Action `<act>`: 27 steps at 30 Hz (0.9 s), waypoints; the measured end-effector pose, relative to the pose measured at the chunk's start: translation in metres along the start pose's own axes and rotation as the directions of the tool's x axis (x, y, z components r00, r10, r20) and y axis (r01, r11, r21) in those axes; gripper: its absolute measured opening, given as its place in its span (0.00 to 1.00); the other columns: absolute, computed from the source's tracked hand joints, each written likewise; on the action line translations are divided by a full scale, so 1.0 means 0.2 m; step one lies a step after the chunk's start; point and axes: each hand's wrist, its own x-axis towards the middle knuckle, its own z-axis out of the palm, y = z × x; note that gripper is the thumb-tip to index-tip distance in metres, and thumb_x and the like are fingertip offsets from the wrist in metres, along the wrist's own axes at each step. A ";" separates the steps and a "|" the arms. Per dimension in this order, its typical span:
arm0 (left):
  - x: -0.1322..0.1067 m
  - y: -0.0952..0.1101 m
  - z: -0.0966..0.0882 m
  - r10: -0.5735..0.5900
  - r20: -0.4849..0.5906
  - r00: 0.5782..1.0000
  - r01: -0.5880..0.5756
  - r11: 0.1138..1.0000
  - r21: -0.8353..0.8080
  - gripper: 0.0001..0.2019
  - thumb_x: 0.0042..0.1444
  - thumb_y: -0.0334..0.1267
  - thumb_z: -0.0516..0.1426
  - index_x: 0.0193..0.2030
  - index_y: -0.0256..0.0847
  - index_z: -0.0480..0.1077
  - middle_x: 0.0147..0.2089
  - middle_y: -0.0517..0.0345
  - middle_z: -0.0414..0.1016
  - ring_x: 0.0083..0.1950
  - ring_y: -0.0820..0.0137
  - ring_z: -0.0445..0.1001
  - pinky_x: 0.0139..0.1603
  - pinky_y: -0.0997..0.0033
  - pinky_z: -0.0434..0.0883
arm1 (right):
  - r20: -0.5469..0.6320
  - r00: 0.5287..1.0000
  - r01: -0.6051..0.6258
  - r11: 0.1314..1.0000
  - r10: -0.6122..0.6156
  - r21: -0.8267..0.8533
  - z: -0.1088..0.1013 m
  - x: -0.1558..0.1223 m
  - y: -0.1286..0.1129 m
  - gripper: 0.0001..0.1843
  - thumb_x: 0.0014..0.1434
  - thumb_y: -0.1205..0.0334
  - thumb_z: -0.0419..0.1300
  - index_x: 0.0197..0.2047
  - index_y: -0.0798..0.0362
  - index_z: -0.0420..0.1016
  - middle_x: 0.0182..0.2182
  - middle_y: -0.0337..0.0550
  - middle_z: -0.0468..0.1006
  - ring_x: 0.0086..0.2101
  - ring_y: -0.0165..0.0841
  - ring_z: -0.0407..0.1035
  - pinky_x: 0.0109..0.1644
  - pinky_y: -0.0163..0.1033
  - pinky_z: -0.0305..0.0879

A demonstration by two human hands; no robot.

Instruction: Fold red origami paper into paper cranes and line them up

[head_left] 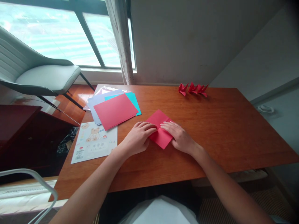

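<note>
A square sheet of red origami paper (160, 116) lies on the table, turned so that one corner points toward me, with creases near its middle. My left hand (139, 137) grips its left corner, fingers curled over the top and the thumb low at the edge. On the opposite side my right hand (179, 137) holds the right corner, its fingertips resting on the paper close to the left fingertips. Parts of both side corners are hidden under the hands.
Several folded red paper cranes (192, 88) stand at the table's (221, 130) back edge. To the left lie a stack of red sheets (115, 110), blue sheets (93, 105), teal sheets (135, 101) and a white bear-print packet sheet (93, 146). A chair (49, 77) stands beyond by the window.
</note>
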 end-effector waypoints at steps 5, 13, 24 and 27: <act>0.00 0.01 0.00 -0.009 0.011 1.000 0.008 1.000 0.014 0.29 0.48 0.23 0.52 0.58 0.44 0.69 0.62 0.54 0.72 0.63 0.60 0.67 0.66 0.55 0.61 | 0.028 0.999 -0.021 0.995 0.024 -0.094 0.00 -0.01 -0.03 0.30 0.58 0.75 0.53 0.63 0.50 0.69 0.62 0.48 0.71 0.63 0.44 0.62 0.67 0.60 0.59; -0.01 0.00 -0.01 -0.001 0.004 1.000 0.001 1.000 -0.003 0.24 0.53 0.25 0.54 0.57 0.45 0.70 0.62 0.54 0.72 0.63 0.59 0.67 0.65 0.55 0.62 | 0.000 0.998 -0.057 0.997 0.057 -0.045 -0.02 -0.01 -0.04 0.23 0.65 0.69 0.53 0.62 0.47 0.71 0.60 0.45 0.74 0.61 0.41 0.66 0.64 0.56 0.63; 0.00 0.01 -0.01 -0.017 -0.015 1.000 0.016 0.998 -0.058 0.13 0.66 0.34 0.50 0.50 0.44 0.75 0.52 0.53 0.79 0.55 0.63 0.75 0.55 0.60 0.70 | -0.017 0.998 -0.062 0.998 0.062 0.019 -0.03 -0.06 -0.07 0.19 0.66 0.68 0.54 0.58 0.45 0.74 0.58 0.44 0.77 0.60 0.40 0.67 0.64 0.55 0.64; 0.00 0.00 0.00 -0.012 -0.009 1.000 0.012 0.997 -0.071 0.13 0.66 0.34 0.51 0.50 0.45 0.75 0.54 0.54 0.78 0.56 0.64 0.75 0.57 0.60 0.69 | -0.019 0.998 -0.060 0.998 0.061 0.036 -0.04 -0.08 -0.07 0.19 0.67 0.67 0.53 0.59 0.46 0.73 0.58 0.45 0.76 0.62 0.39 0.66 0.64 0.55 0.64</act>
